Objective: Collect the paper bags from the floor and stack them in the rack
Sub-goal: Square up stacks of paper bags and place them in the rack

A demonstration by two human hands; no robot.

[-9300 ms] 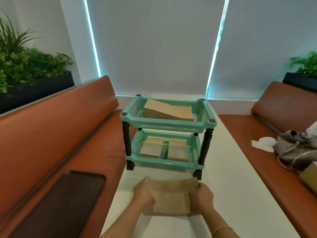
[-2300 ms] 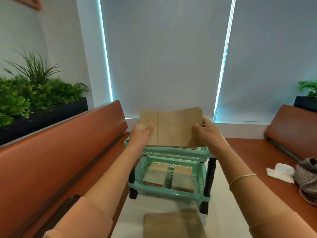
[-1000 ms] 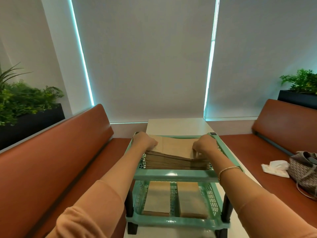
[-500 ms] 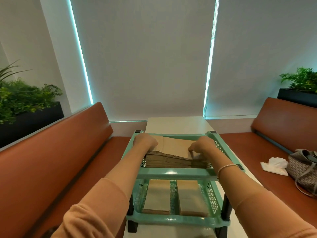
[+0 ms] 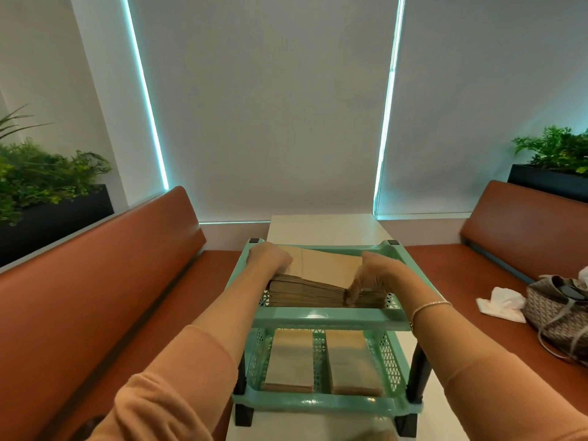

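The right hand's [image 5: 375, 275] fingers [image 5: 351, 292] curl down and pinch the near right edge of the paper bags [image 5: 321, 281]; the left hand [image 5: 269, 261] lies on the stack's far left corner, though whether its fingers grip cannot be told; the stack lies flat in the top tray of the green rack [image 5: 324, 316], long side running left to right; two smaller piles [image 5: 291, 358] sit side by side in the lower tray; the rack stands on a pale bench [image 5: 321, 230] between orange seats [image 5: 105, 281]; a woven handbag [image 5: 560, 313] and white tissue [image 5: 502, 305] rest on the right seat.
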